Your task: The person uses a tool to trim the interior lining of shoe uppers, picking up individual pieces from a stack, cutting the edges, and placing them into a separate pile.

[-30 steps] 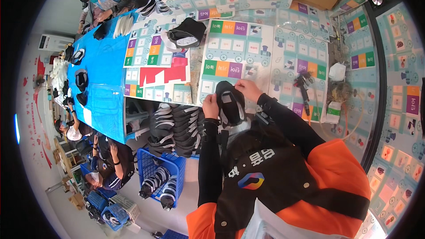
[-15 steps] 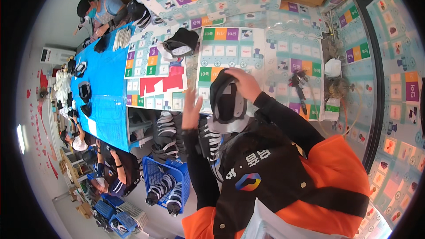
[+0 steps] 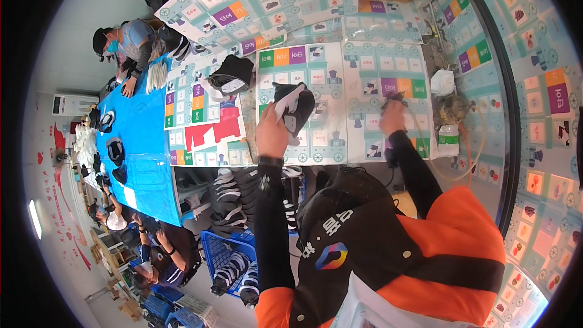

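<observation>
My left hand [image 3: 271, 133] grips a black-and-grey cap [image 3: 297, 109] by its edge, above the printed sheets on the bench. The cap is tilted, and its hollow inside shows partly. Farther right, my right hand [image 3: 393, 118] is closed around a dark hand tool [image 3: 396, 96] lying on the sheets. Only the tool's top shows past my fingers; the rest is hidden. Another black cap with a grey brim [image 3: 231, 75] rests to the left of the one I hold.
A blue-covered table [image 3: 143, 140] adjoins on the left, with caps on it and co-workers around. Striped stacks of caps [image 3: 226, 197] stand under the bench, beside a blue basket [image 3: 212, 246]. A thin hose [image 3: 480, 161] loops at the right, near a white-and-green packet [image 3: 448, 140].
Both hands were raised near the cap, my right one holding it. Now the cap is in my left hand over the bench, and my right hand has reached right to the tool.
</observation>
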{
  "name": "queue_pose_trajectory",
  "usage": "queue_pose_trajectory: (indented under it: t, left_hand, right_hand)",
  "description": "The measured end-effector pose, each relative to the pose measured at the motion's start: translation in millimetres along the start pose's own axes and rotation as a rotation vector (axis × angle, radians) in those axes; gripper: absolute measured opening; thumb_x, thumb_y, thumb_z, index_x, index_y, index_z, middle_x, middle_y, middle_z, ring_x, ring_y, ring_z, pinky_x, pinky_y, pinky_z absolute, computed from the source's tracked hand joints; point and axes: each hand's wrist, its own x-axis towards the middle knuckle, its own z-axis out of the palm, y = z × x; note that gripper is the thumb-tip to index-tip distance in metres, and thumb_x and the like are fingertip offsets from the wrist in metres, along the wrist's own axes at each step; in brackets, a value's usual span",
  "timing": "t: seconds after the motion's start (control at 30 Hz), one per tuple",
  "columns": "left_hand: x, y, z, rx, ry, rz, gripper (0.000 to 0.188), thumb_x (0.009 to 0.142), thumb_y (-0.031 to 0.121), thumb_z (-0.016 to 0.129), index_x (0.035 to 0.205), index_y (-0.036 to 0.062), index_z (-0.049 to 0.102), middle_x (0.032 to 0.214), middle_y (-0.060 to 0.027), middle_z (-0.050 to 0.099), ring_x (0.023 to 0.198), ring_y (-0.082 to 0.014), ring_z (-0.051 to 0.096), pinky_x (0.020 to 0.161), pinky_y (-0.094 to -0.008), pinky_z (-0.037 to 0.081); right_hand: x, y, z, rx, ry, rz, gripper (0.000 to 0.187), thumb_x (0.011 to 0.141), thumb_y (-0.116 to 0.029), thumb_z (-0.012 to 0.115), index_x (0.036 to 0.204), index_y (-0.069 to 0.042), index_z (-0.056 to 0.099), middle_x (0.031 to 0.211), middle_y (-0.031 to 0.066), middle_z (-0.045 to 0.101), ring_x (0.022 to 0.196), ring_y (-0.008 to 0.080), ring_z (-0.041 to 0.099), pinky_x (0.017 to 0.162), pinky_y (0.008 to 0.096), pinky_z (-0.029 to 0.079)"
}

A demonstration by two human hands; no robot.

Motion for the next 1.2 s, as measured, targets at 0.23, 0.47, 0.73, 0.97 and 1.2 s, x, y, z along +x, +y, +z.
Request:
queue_pose_trajectory:
  t: [0.23, 0.47, 0.73, 0.97, 1.2]
  left_hand:
    - [46, -22, 69, 0.108, -0.223, 0.045, 0.029, 0.093, 0.01, 0.056, 0.118, 0.0005, 0.065, 0.114, -0.0229, 0.068, 0.103, -0.0458, 0.065, 0.089, -0.0515, 0.053]
    - [61, -22, 71, 0.157, -0.331, 0.061, 0.033, 0.091, 0.011, 0.058, 0.121, 0.0017, 0.065, 0.118, -0.0233, 0.068, 0.107, -0.0442, 0.065, 0.092, -0.0515, 0.053]
    - [60, -15, 69, 0.177, -0.345, 0.049, 0.031, 0.091, 0.012, 0.057, 0.12, 0.0031, 0.066, 0.116, -0.0232, 0.068, 0.106, -0.0443, 0.065, 0.091, -0.0519, 0.052]
    - [54, -18, 63, 0.092, -0.296, 0.053, 0.027, 0.09, 0.011, 0.057, 0.114, 0.0042, 0.067, 0.111, -0.0229, 0.069, 0.103, -0.0442, 0.065, 0.089, -0.0525, 0.053]
    - [53, -21, 59, 0.074, -0.301, 0.045, 0.028, 0.088, 0.009, 0.059, 0.114, 0.0051, 0.067, 0.11, -0.0225, 0.069, 0.103, -0.0438, 0.066, 0.089, -0.0521, 0.053]
  right_hand:
    - [-2, 60, 3, -0.228, -0.039, 0.03, 0.06, 0.074, -0.008, 0.073, 0.128, 0.0, 0.046, 0.128, 0.019, 0.048, 0.121, 0.0421, 0.05, 0.091, 0.0477, 0.054]
    - [24, -18, -48, 0.752, -0.54, 0.481, 0.042, 0.081, -0.016, 0.07, 0.12, -0.001, 0.063, 0.097, 0.0134, 0.072, 0.085, 0.0274, 0.072, 0.064, 0.0393, 0.059]
    - [-4, -163, -64, 0.748, -0.764, 0.116, 0.041, 0.079, -0.007, 0.065, 0.12, -0.004, 0.068, 0.087, 0.0165, 0.072, 0.078, 0.0291, 0.072, 0.062, 0.0426, 0.057]
    - [1, -169, -30, 0.369, -0.529, -0.203, 0.025, 0.082, -0.015, 0.055, 0.096, 0.0, 0.069, 0.092, 0.0297, 0.068, 0.091, 0.0497, 0.064, 0.083, 0.0577, 0.049]
    - [-1, -175, -28, 0.409, -0.507, -0.187, 0.023, 0.083, -0.016, 0.055, 0.09, 0.0, 0.07, 0.088, 0.0298, 0.068, 0.088, 0.05, 0.064, 0.079, 0.0584, 0.049]
